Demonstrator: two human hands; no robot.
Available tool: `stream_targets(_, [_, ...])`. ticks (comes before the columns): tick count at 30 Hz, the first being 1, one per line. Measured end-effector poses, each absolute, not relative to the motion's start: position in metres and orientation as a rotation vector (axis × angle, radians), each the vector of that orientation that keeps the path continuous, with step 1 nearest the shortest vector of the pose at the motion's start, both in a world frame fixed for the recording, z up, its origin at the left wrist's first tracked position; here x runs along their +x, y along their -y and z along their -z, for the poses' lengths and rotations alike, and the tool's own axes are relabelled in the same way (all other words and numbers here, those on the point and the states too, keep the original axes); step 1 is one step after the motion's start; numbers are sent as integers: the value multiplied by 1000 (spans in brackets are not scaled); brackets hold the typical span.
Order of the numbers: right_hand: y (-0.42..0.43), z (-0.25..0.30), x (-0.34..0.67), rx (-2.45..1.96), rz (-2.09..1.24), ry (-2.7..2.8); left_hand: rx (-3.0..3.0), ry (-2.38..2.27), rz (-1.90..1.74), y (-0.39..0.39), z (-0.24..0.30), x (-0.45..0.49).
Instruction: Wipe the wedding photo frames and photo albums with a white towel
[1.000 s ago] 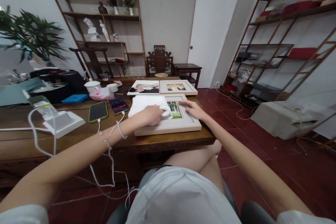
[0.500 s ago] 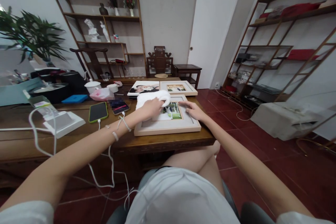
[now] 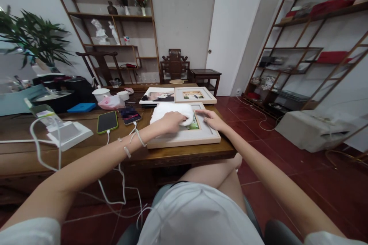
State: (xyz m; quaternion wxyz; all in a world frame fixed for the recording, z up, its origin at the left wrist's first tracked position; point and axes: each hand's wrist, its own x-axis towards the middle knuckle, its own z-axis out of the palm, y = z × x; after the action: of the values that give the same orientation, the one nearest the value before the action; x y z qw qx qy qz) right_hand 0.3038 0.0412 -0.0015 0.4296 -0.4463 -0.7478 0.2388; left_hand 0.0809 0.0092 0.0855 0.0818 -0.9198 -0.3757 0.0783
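Observation:
A light wooden picture frame point(image 3: 184, 143) with a pale mat lies flat near the table's front edge, a small green picture point(image 3: 196, 124) at its middle. Over the frame's left part my left hand point(image 3: 171, 122) grips a bunched white towel point(image 3: 160, 111) and presses it down across part of the picture. My right hand point(image 3: 212, 121) rests on the frame's right side, fingers stretched out, holding nothing. Directly behind are a second framed picture point(image 3: 193, 95) and a flat photo print point(image 3: 158, 95), side by side.
On the wooden table point(image 3: 86, 138) to the left lie two phones, one a green-edged phone point(image 3: 107, 122), with white charging cables hanging below. A pink plastic bag point(image 3: 110, 102), a blue box point(image 3: 82, 107) and a white stand point(image 3: 70, 134) are also there.
The towel and my left hand have slid slightly right and nearer to me, covering more of the green picture. My right hand keeps its place on the frame.

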Motion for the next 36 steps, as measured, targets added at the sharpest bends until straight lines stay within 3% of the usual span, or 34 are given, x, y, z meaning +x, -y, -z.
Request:
stream_targets(7, [-43,2,303,-1106,-578,1860,-3054,963,-177,10,-107,75])
stream_targets(11, [-42,2,303,-1129,-606,1846,-2665,1325,168,-14,-119,59])
stream_targets(14, [-41,1,304,-1138,-617,1845,-2346,1346,325,-25,-123,52])
stream_targets(21, [-40,-1,303,-1144,-578,1868,-2471,1283,-173,-33,-83,57])
stream_targets(25, [-38,-2,302,-1151,-580,1868,-2519,1212,-196,-43,-67,66])
stream_targets(29, [-38,-2,302,-1167,-581,1867,-2522,1222,-192,-49,-70,72])
stream_targets(36, [-38,-2,302,-1172,-556,1879,-2709,1157,-509,-12,-103,69])
